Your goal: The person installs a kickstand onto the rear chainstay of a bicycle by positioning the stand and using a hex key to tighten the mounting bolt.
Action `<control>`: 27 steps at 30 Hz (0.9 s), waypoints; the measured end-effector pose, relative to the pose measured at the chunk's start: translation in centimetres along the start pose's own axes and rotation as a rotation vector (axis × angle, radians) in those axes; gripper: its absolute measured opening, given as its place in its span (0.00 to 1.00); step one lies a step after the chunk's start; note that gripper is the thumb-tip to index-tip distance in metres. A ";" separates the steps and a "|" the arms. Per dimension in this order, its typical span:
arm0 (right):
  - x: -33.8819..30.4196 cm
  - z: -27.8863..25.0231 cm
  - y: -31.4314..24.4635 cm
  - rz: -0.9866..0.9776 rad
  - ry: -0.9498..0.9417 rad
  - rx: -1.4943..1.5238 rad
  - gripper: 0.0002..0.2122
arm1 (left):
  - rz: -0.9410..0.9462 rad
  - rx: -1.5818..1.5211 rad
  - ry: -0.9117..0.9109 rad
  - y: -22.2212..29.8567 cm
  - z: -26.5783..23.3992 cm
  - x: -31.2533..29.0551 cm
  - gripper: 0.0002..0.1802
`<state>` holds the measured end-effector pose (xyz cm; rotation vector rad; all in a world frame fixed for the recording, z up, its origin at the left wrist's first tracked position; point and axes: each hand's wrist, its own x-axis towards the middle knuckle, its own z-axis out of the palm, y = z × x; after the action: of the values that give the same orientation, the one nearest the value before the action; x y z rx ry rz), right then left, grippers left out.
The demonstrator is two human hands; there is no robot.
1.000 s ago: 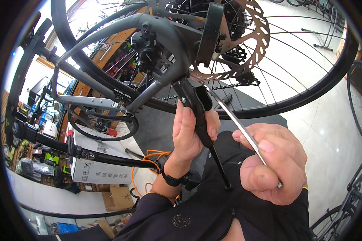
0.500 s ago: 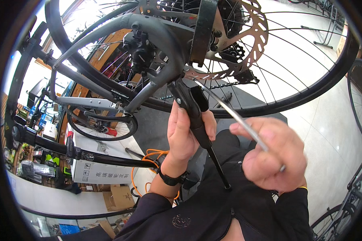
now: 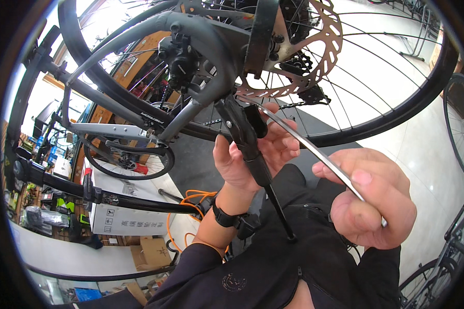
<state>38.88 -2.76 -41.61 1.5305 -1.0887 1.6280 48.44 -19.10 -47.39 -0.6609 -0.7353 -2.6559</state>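
Observation:
A black kickstand (image 3: 245, 136) hangs from the grey bicycle frame (image 3: 219, 85), its thin leg slanting down toward my lap. Behind it my left hand (image 3: 242, 167) is open, thumb on one side and fingers loosely curled on the other. My right hand (image 3: 374, 198) is closed round a long metal hex key (image 3: 317, 152). The key slants up to the left, and its far end reaches the top of the kickstand beside the frame. Whether that tip sits in a bolt is hard to see.
Just above the key is a brake disc (image 3: 325, 62) on the spoked rear wheel (image 3: 366, 134). A brake caliper (image 3: 183, 62) sits on the frame. At left, a black stand arm (image 3: 134, 202) passes in front of a white box (image 3: 131, 219); an orange cable (image 3: 172, 226) hangs nearby.
My left hand has loosened from the kickstand, and its fingers have spread. My right hand has moved right and slightly down, with the hex key swinging along at its near end.

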 end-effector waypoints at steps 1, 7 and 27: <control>0.1 -0.1 0.1 0.018 -0.006 -0.011 0.17 | 0.018 0.019 -0.004 0.0 -0.2 -0.3 0.58; 0.4 -0.7 0.6 0.264 -0.007 0.074 0.12 | -0.013 0.092 -0.122 0.8 0.2 1.1 0.44; 0.4 1.2 -0.8 -0.138 -0.066 0.099 0.15 | -0.009 -0.002 -0.077 0.9 0.7 1.9 0.37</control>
<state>40.07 -3.50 -41.18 1.6952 -0.9270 1.5676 47.40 -19.80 -45.55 -0.7658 -0.7581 -2.6519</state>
